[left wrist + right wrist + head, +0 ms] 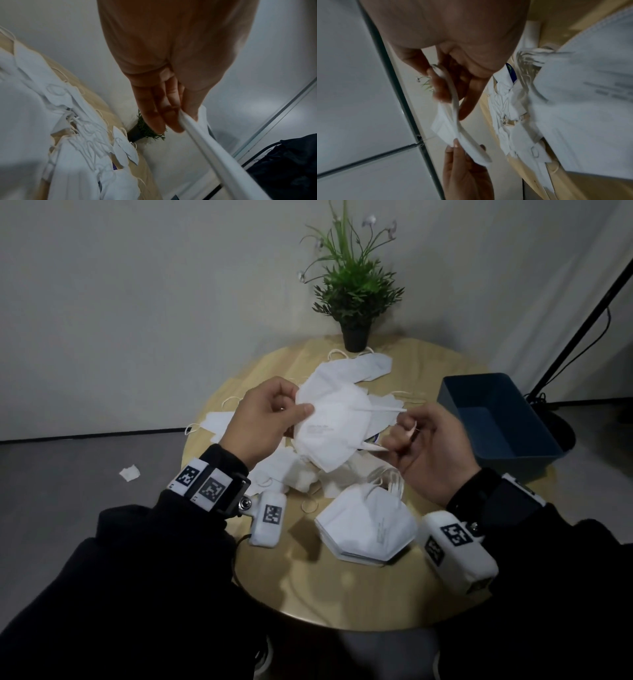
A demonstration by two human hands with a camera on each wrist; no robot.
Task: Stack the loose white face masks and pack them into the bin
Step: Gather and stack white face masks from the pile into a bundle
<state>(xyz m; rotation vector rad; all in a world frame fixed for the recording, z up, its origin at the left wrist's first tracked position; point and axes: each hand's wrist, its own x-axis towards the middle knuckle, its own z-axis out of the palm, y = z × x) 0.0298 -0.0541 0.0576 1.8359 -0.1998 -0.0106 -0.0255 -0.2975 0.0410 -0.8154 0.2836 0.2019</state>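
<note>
A folded white face mask is held in the air above the round table between both hands. My left hand pinches its left edge; in the left wrist view the fingers clamp the mask's edge. My right hand grips the mask's ear loop on the right side. A neat stack of masks lies near the table's front. Loose masks are strewn across the middle and back. The blue bin stands at the right edge, with nothing in it.
A potted green plant stands at the back of the wooden table. A black stand with a cable rises at the right. A scrap of white material lies on the grey floor at the left.
</note>
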